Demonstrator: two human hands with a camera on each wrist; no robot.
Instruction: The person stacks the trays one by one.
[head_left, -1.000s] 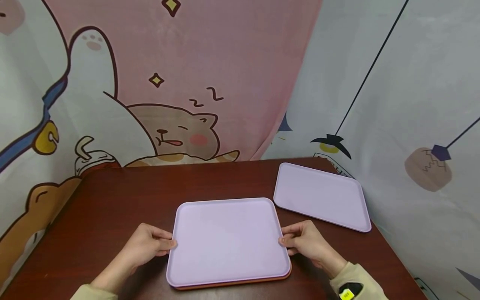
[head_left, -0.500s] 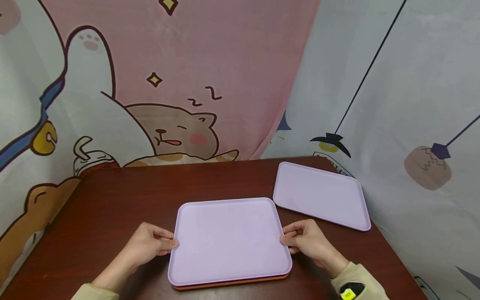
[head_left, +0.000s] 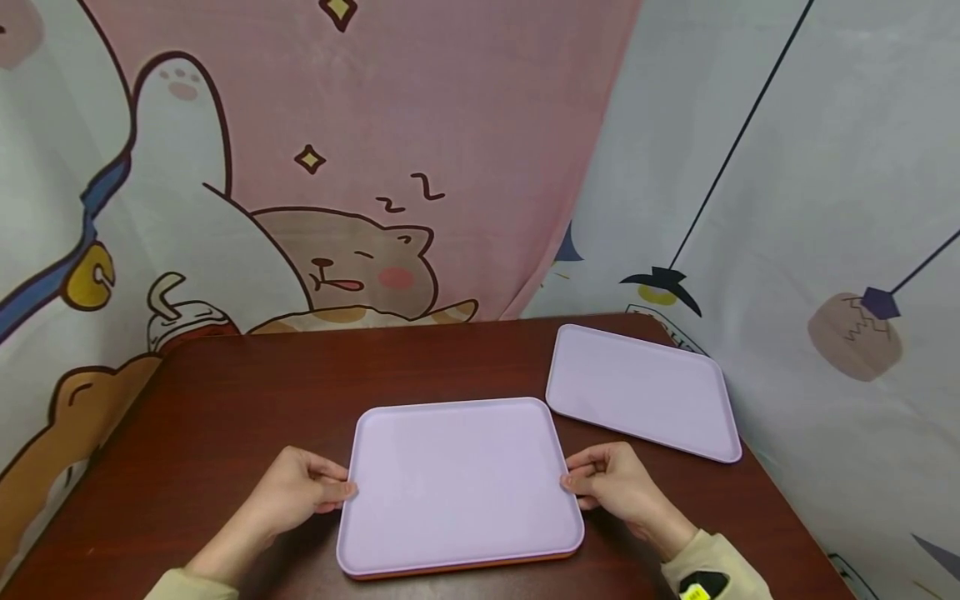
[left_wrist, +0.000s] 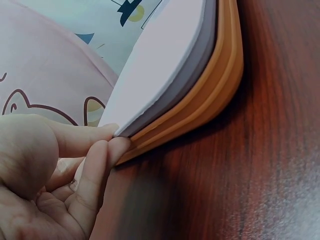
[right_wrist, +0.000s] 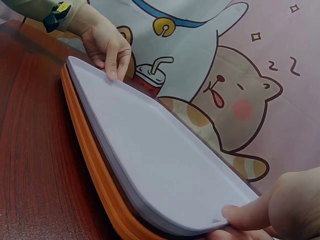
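Note:
A lilac rectangular tray (head_left: pixel 459 487) lies over an orange tray stack (left_wrist: pixel 222 82) on the table; in the head view just a thin orange edge shows below its near rim. My left hand (head_left: pixel 292 492) pinches the lilac tray's left rim, thumb on top and fingertips beneath. On the opposite side, my right hand (head_left: pixel 618 487) pinches the right rim the same way, its thumb (right_wrist: pixel 245 215) on the upper face. Both wrist views show the orange rims right under the lilac one.
A second lilac tray (head_left: pixel 643 393) lies at an angle on the back right of the dark red-brown table (head_left: pixel 225 400), close to the first tray's far right corner. Cartoon-printed cloth (head_left: pixel 465 150) hangs behind and along the sides of the table.
Held by both hands, the lilac tray has shifted slightly right over the orange stack. The orange strip at its near edge looks thinner than half a second ago. The second tray stays put.

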